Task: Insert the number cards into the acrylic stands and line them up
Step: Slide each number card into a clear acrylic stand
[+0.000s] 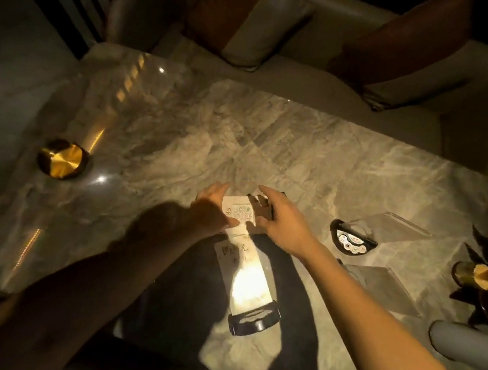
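Observation:
A white number card (240, 213) with a green print and "05" on it stands between my two hands near the middle of the marble table (181, 134). My left hand (210, 208) holds its left edge with the thumb on the card's face. My right hand (283, 220) holds the right edge, its fingers reaching over a small brown piece (262, 210) behind the card. Just below, a tall lit card (245, 277) leans in a stand with a black base (254, 319). Two clear acrylic stands (397, 225) (383, 289) lie to the right.
A black half-round base with small lights (352, 239) sits right of my hands. A gold round object (61, 159) is at the far left. Dark leafy decor with a gold piece (483, 275) and a grey cylinder (469, 341) crowd the right edge. A sofa with cushions (256, 23) lies beyond the table.

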`<state>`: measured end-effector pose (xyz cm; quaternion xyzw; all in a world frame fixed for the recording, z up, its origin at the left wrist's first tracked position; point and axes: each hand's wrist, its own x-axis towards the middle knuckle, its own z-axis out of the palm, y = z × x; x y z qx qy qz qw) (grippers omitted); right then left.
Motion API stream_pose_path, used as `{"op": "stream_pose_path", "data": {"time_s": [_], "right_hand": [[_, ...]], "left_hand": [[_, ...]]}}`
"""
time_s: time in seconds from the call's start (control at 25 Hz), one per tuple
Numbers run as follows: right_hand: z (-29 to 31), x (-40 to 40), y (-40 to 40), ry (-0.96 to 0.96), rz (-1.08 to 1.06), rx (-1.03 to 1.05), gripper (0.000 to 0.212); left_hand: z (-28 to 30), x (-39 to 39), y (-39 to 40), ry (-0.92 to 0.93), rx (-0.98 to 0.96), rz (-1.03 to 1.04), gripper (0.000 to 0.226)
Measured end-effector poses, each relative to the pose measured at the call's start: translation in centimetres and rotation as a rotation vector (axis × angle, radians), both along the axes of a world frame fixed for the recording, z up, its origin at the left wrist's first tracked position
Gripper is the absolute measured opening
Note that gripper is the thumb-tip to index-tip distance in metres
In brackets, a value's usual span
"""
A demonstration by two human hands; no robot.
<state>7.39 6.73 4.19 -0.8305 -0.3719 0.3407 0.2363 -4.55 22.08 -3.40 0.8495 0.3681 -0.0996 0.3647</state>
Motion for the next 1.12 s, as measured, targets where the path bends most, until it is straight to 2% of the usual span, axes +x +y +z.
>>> {"op": "stream_pose_path", "data": {"time_s": [0.12,0.2,0.24,0.36,0.48,0.56,0.64,0.76,0.88,0.96,1.04,1.12], "right_hand": [[-2.3,0.3,3.4,-0.076,0.22,-0.103,0.069],[-3.7,0.2,4.8,-0.192,0.318,-0.181,0.068],[-4.5,0.2,5.4,-0.253,0.364,-0.236,0.069],[-6.7,0.1,5.7,-0.384,0.413,-0.407,0.065],[-7.8,0.2,5.6,-0.441,0.408,-0.415,0.057],[-7.5,0.7,5.7,-0.447,0.388,-0.399,0.053],[-6.9,1.4,5.7,-0.345,0.281,-0.359,0.039],[-5.7,3.1,5.3,-0.064,0.02,-0.261,0.022],[-3.8,4.6,3.5,0.068,-0.139,-0.143,0.021],[-2.4,5.9,1.9,0.165,-0.282,-0.034,0.02],[-1.4,6.8,0.3,0.298,-0.461,0.073,0.027],[-1.1,7.3,-1.1,0.354,-0.597,0.152,0.029]], "left_hand": [[0.4,-1.2,1.0,0.121,0.272,-0.19,0.085],[1.2,-1.6,1.0,0.131,0.492,-0.277,0.073],[1.3,-1.8,1.0,0.132,0.536,-0.29,0.068],[0.3,-2.2,1.1,0.121,0.514,-0.281,0.056],[-1.3,-2.1,1.8,0.123,0.459,-0.273,0.056],[-2.0,-2.0,1.9,0.129,0.427,-0.267,0.06],[-1.3,-1.9,2.0,0.076,0.398,-0.257,0.064],[1.7,-0.9,2.1,-0.056,0.232,-0.17,0.057],[2.2,1.1,1.8,-0.17,-0.155,0.074,0.055],[1.7,2.7,2.1,-0.268,-0.366,0.268,0.04],[1.5,4.3,2.1,-0.318,-0.466,0.357,0.023],[2.2,6.2,1.7,-0.384,-0.526,0.371,0.02]]}}
